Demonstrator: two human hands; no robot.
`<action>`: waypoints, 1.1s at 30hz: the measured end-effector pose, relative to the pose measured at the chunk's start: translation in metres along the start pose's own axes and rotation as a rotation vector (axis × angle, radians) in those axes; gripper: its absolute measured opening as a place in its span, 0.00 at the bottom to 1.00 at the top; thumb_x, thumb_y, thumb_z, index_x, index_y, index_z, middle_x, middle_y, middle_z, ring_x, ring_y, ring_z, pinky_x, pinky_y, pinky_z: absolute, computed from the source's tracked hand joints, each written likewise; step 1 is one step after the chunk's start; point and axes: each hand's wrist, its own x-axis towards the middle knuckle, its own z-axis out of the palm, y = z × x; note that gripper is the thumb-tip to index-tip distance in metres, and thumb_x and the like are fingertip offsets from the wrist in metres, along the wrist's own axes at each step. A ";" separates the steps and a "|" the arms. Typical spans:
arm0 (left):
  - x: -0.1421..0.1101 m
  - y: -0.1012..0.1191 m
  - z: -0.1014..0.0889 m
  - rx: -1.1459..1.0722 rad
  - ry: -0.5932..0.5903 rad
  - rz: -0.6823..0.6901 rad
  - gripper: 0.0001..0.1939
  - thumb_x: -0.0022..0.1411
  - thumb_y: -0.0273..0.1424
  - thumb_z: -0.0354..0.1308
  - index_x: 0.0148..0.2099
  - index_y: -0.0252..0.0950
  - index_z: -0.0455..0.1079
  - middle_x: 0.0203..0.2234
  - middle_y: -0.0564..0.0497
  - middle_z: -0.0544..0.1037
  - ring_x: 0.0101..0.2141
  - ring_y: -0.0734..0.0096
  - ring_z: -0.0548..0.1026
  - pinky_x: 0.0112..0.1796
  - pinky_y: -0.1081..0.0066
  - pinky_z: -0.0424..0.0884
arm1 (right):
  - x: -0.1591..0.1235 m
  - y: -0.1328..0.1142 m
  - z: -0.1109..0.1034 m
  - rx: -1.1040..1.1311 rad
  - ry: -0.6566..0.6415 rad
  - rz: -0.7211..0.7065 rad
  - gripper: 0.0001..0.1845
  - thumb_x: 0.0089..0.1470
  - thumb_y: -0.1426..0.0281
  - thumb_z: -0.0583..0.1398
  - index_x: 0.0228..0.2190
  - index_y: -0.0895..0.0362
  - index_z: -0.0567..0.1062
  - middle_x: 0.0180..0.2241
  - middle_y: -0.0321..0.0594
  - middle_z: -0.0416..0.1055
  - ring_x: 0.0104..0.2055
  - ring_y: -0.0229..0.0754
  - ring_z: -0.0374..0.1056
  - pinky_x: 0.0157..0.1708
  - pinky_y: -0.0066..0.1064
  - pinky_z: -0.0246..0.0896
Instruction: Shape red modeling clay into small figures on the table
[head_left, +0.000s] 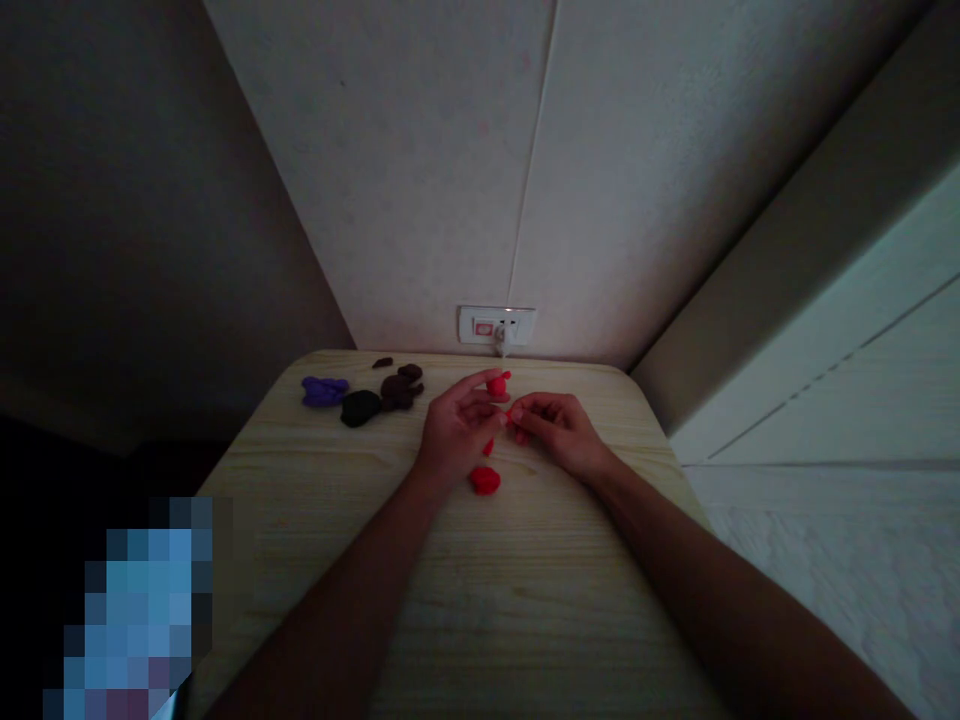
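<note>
Both of my hands meet above the table, fingertips close together on a small piece of red modelling clay. My left hand is closed, its thumb at that piece. A red clay ball with a small knob shows by its upper fingers; whether they grip it I cannot tell. My right hand pinches the small piece between thumb and forefinger, with more red clay partly hidden under its fingers. Below the left thumb shows a red scrap. Nearer me, a red clay lump lies on the table.
Purple clay, a black lump and brown clay lie at the far left of the wooden table. A small dark scrap is behind them. The wall socket holds a plug with a cable.
</note>
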 end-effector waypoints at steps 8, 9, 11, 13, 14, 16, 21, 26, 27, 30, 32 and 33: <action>0.000 0.002 0.001 -0.002 0.031 -0.008 0.31 0.48 0.23 0.70 0.56 0.35 0.73 0.39 0.46 0.82 0.37 0.69 0.80 0.42 0.69 0.77 | 0.000 -0.002 0.001 0.066 -0.009 0.019 0.18 0.48 0.56 0.71 0.26 0.58 0.78 0.21 0.36 0.72 0.24 0.36 0.65 0.28 0.29 0.60; 0.000 0.002 0.002 -0.001 0.032 -0.012 0.31 0.47 0.23 0.70 0.56 0.35 0.73 0.39 0.45 0.82 0.38 0.69 0.80 0.42 0.69 0.77 | 0.001 -0.002 0.000 0.067 -0.007 0.020 0.18 0.49 0.56 0.70 0.26 0.58 0.77 0.21 0.36 0.72 0.24 0.36 0.65 0.28 0.29 0.60; 0.000 0.002 0.002 -0.003 0.035 -0.017 0.31 0.47 0.23 0.70 0.56 0.35 0.73 0.39 0.45 0.82 0.38 0.68 0.80 0.42 0.68 0.77 | 0.001 -0.001 0.000 0.071 0.000 0.020 0.17 0.49 0.57 0.70 0.26 0.58 0.77 0.22 0.36 0.72 0.23 0.36 0.65 0.27 0.29 0.60; 0.000 0.003 0.002 -0.003 0.038 -0.022 0.31 0.47 0.23 0.70 0.56 0.35 0.73 0.38 0.45 0.82 0.39 0.67 0.80 0.43 0.67 0.77 | 0.001 -0.001 0.000 0.074 0.005 0.019 0.16 0.49 0.57 0.70 0.26 0.58 0.77 0.22 0.36 0.73 0.23 0.36 0.65 0.27 0.29 0.60; 0.000 0.003 0.002 -0.003 0.037 -0.023 0.31 0.47 0.23 0.70 0.56 0.35 0.73 0.38 0.45 0.82 0.40 0.67 0.80 0.43 0.67 0.77 | 0.001 -0.001 0.000 0.074 0.005 0.018 0.16 0.49 0.58 0.70 0.26 0.58 0.77 0.22 0.36 0.73 0.23 0.36 0.66 0.27 0.29 0.60; 0.001 0.003 0.002 -0.006 0.035 -0.023 0.32 0.46 0.24 0.71 0.56 0.34 0.72 0.38 0.45 0.82 0.40 0.66 0.80 0.44 0.67 0.77 | 0.001 0.000 -0.001 0.069 0.003 0.014 0.16 0.49 0.58 0.69 0.25 0.58 0.76 0.22 0.35 0.72 0.23 0.35 0.65 0.27 0.28 0.60; 0.000 0.003 0.002 0.002 0.036 -0.027 0.31 0.47 0.23 0.70 0.56 0.35 0.72 0.39 0.45 0.82 0.39 0.68 0.80 0.43 0.68 0.77 | 0.001 0.001 0.000 0.024 0.024 0.002 0.14 0.50 0.59 0.67 0.26 0.57 0.76 0.21 0.35 0.72 0.22 0.35 0.66 0.26 0.28 0.61; 0.000 0.000 0.001 0.011 0.016 -0.014 0.31 0.47 0.24 0.71 0.56 0.35 0.73 0.39 0.45 0.82 0.36 0.70 0.80 0.41 0.69 0.78 | -0.001 0.003 0.003 -0.073 0.037 -0.024 0.17 0.52 0.56 0.66 0.28 0.57 0.75 0.22 0.36 0.72 0.24 0.36 0.67 0.28 0.29 0.64; 0.000 0.000 0.001 0.014 0.016 -0.009 0.31 0.47 0.25 0.71 0.56 0.35 0.73 0.38 0.45 0.82 0.36 0.70 0.80 0.41 0.69 0.78 | -0.001 0.003 0.003 -0.079 0.040 -0.028 0.17 0.52 0.55 0.67 0.28 0.57 0.75 0.22 0.36 0.72 0.24 0.36 0.67 0.28 0.29 0.64; 0.001 -0.002 0.000 0.031 0.037 0.001 0.30 0.48 0.24 0.70 0.56 0.35 0.73 0.38 0.45 0.82 0.36 0.70 0.80 0.42 0.68 0.77 | -0.002 0.002 0.005 -0.094 0.044 -0.041 0.19 0.51 0.54 0.67 0.29 0.57 0.76 0.23 0.36 0.73 0.25 0.36 0.67 0.28 0.29 0.63; 0.002 -0.002 0.000 0.038 0.053 0.010 0.29 0.49 0.24 0.69 0.55 0.35 0.73 0.38 0.46 0.82 0.37 0.69 0.80 0.43 0.68 0.77 | -0.003 0.001 0.006 -0.104 0.051 -0.052 0.19 0.50 0.53 0.69 0.29 0.57 0.76 0.25 0.37 0.73 0.25 0.36 0.67 0.28 0.29 0.63; 0.002 -0.001 0.001 0.035 0.063 0.016 0.29 0.49 0.24 0.69 0.55 0.35 0.73 0.37 0.46 0.82 0.38 0.69 0.80 0.43 0.67 0.77 | -0.003 0.000 0.007 -0.112 0.058 -0.053 0.20 0.49 0.53 0.69 0.30 0.57 0.76 0.25 0.37 0.73 0.25 0.36 0.67 0.27 0.29 0.62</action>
